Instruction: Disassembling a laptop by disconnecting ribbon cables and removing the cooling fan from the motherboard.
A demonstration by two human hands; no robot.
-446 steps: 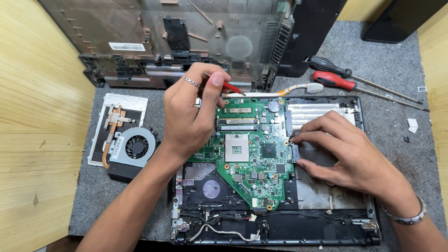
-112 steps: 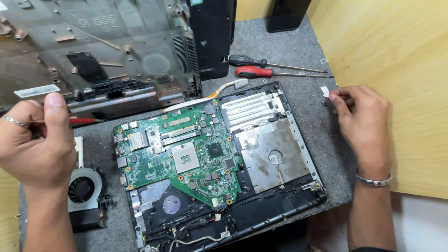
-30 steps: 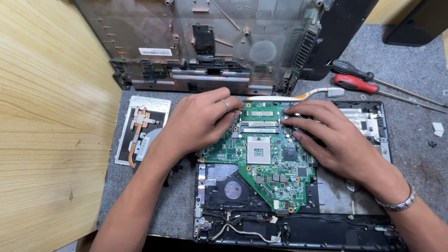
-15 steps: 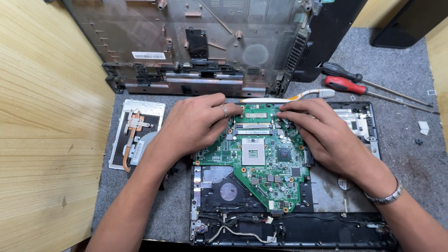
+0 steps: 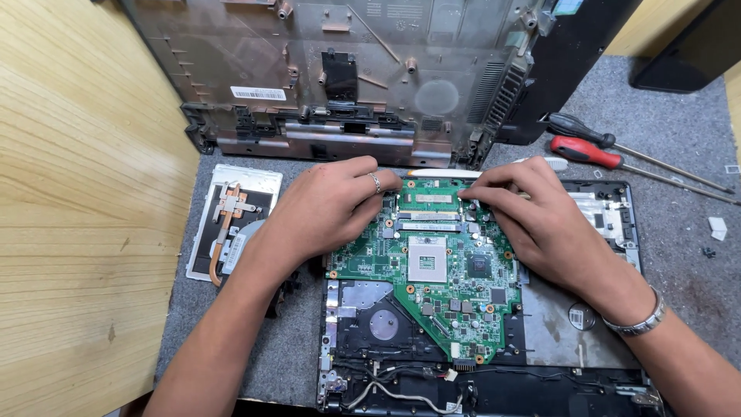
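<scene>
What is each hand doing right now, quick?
Left hand: fingers bent, pressing on the green motherboard at its upper left edge; grasps nothing visible.
Right hand: fingertips on the memory slots; grasps nothing visible.

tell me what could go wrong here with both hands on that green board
1. Both hands, left hand and right hand, press bare on the board at its far edge; static or flexing could harm it.
2. The open socket lies between the hands; a slipped finger might damage it.
3. Loose wires at the case's near edge could snag if the board shifts.
</scene>
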